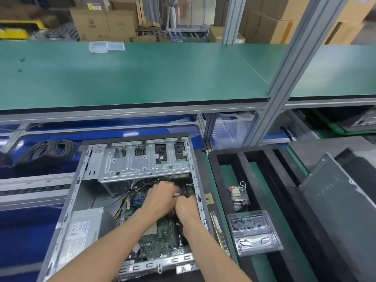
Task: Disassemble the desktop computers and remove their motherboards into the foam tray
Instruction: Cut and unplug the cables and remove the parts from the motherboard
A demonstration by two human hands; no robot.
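Observation:
An open desktop case [85, 180] lies flat on the bench, with a green motherboard [162, 239] in its lower half. Both my hands reach into the case above the board. My left hand [160, 197] has curled fingers on a small connector with wires near the board's far edge. My right hand [186, 206] pinches the same spot from the right. The connector itself is mostly hidden by my fingers. The black foam tray [223, 180] with long slots lies to the right of the case.
A silver drive cage [142, 161] and a power supply [81, 231] sit inside the case. A heatsink [239, 197], a clear screw tray [254, 233] and a RAM stick [218, 231] lie on the right. A grey side panel [335, 204] rests far right. Coiled cables [48, 149] lie at left.

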